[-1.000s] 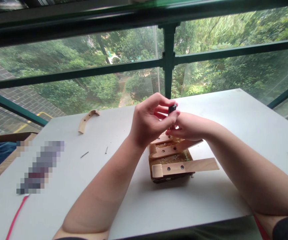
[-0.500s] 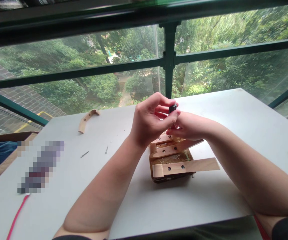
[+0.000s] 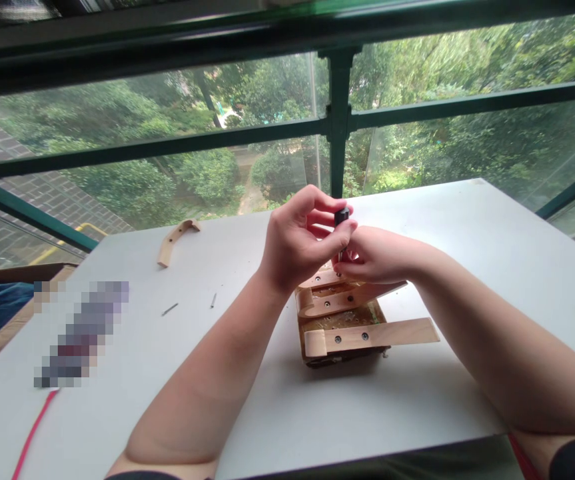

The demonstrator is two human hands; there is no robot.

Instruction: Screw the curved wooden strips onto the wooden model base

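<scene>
My left hand (image 3: 300, 240) is closed around the black handle of a small screwdriver (image 3: 341, 216), held upright over the far end of a brown block (image 3: 374, 313). My right hand (image 3: 374, 253) reaches in from the right, its fingers pinched about the thin metal shaft just above a screw (image 3: 338, 274). Part of the shaft and its tip are hidden by the fingers. Several pale wooden strips lie across the block, among them a near strip (image 3: 402, 331) and a middle strip (image 3: 312, 304), each with two dark screws.
A curved wooden piece (image 3: 172, 241) with two holes lies at the table's far left. Two loose screws, one (image 3: 170, 309) and another (image 3: 213, 301), rest left of my arm. A blurred object (image 3: 84, 333) with a red strap (image 3: 34, 433) is farther left. Railings (image 3: 337, 120) stand behind the table.
The screwdriver handle has shifted slightly left and turned between my left fingers. My right fingers have moved a little at the shaft. The block and strips stay in place.
</scene>
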